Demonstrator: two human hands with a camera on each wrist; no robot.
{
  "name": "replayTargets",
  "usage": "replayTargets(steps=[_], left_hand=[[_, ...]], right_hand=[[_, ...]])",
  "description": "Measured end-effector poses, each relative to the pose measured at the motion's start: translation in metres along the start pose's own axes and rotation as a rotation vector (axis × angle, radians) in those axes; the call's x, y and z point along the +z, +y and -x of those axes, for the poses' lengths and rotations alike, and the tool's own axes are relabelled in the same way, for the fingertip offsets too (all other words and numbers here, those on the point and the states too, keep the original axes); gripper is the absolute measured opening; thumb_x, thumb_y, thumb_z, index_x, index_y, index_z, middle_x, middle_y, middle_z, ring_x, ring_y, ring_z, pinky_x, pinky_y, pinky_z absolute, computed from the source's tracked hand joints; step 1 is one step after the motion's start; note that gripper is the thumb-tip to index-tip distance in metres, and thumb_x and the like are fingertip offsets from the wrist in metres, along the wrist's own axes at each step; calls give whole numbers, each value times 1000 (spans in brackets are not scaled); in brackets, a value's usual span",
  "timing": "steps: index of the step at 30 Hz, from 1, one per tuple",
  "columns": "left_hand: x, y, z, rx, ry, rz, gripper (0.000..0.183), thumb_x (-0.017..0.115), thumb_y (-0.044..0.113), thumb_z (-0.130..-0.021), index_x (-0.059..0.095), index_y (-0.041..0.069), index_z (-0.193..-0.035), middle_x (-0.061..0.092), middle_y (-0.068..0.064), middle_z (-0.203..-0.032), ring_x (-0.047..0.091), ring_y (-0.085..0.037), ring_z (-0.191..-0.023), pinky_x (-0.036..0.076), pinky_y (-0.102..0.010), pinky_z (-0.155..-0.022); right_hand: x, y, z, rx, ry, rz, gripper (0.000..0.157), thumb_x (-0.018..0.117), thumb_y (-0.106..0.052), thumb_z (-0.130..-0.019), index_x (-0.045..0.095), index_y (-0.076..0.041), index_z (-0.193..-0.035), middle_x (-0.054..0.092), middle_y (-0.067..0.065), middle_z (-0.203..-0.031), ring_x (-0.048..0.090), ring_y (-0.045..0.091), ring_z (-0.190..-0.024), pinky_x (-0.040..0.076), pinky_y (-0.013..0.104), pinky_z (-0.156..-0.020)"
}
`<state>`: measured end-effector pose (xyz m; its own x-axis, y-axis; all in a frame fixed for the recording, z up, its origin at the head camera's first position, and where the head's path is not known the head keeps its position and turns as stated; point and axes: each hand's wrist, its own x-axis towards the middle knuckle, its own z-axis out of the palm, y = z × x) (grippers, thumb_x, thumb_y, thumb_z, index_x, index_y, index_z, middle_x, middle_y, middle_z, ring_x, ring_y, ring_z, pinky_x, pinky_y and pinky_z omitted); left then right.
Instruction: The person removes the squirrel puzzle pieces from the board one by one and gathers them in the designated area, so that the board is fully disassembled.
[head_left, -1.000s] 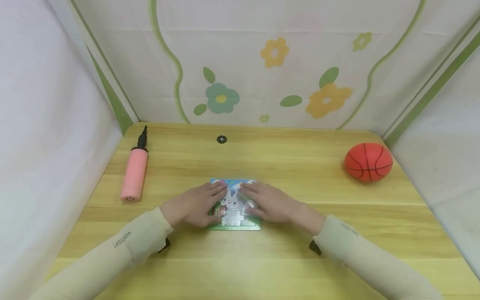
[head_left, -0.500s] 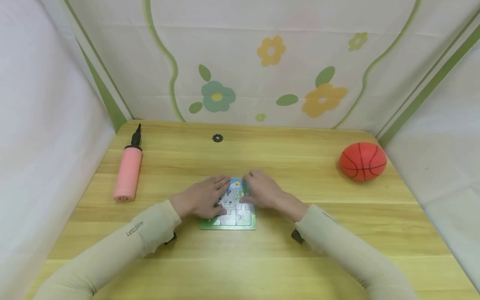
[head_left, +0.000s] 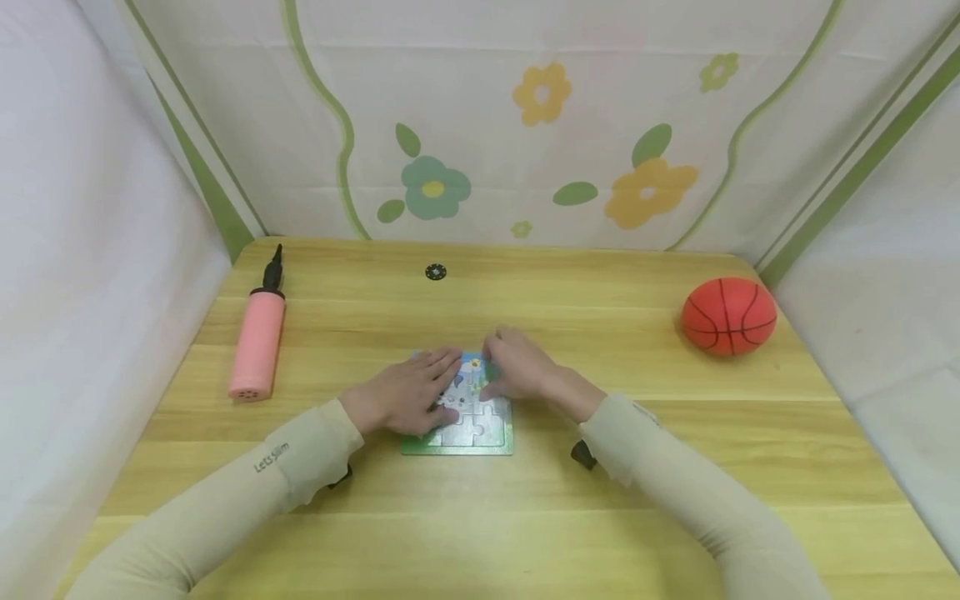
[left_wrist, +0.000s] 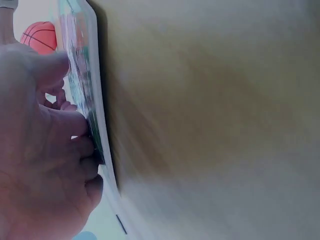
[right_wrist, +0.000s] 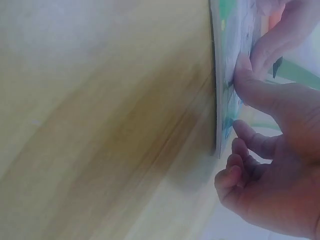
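Head view: at dial-centre on the pale wooden table, a rectangular blue-and-green picture jigsaw, under a flattened, ungrasping left hand at nine o'clock and a bent right hand at two (cannot tell whether pinching), liable to skid or shed pieces if pushed unevenly, with a red, black-lined basketball beyond, past two.

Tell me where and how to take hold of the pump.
Grip the pump around the middle of its pink barrel, coming from above and closing across its width, probably with the left hand, which is nearer. It lies on its side, its barrel long and even, so that should hold well; the thin black nozzle looks a poorer grip.
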<state>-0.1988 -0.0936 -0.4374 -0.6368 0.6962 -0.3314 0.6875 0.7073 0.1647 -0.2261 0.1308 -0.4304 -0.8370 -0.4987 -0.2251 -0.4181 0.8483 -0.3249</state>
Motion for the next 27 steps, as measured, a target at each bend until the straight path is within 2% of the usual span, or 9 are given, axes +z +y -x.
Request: replayTargets(steps=[8,12,16,21,25,27], left_hand=[[2,2,-7,2,29,-28,79,41,52,-108,20,2,-165,13,-14,-176,14,-31,-165,19,-48,-136],[-1,3,-11,1,33,-44,79,43,52,-108,21,3,-165,14,-13,-176,16,-31,-165,20,-48,-136],[-5,4,-13,2,38,-63,79,44,52,-107,22,2,-165,16,-13,-176,17,-31,-165,21,-47,-136],[-6,4,-11,-1,35,-70,79,45,52,-107,22,1,-164,16,-14,-176,17,-31,-165,21,-47,-136],[-1,4,-6,-7,36,-45,79,46,51,-107,23,0,-164,16,-15,-176,17,-31,-165,21,-47,-136],[2,2,-3,-10,37,-33,79,47,51,-107,24,0,-164,16,-15,-176,17,-32,-165,21,-48,-136]], right_hand=[[-5,4,-1,28,-32,-21,64,89,-36,-80,60,0,-125,64,13,-122,59,28,-114,56,39,-104],[-5,7,2,28,-5,-44,66,90,-34,-79,59,0,-127,66,14,-123,61,29,-116,56,40,-105],[-3,9,6,-19,58,-42,63,90,-32,-79,61,-3,-127,65,13,-123,60,28,-116,56,41,-104],[4,11,13,-129,162,-38,50,88,-27,-84,63,-7,-122,65,10,-118,60,23,-107,57,37,-96],[12,10,19,-206,163,-153,28,74,-16,-96,61,-6,-118,69,8,-114,67,22,-108,60,36,-96],[11,11,23,-206,145,-242,21,67,-11,-100,59,-5,-118,70,8,-114,69,23,-110,61,38,-99]])
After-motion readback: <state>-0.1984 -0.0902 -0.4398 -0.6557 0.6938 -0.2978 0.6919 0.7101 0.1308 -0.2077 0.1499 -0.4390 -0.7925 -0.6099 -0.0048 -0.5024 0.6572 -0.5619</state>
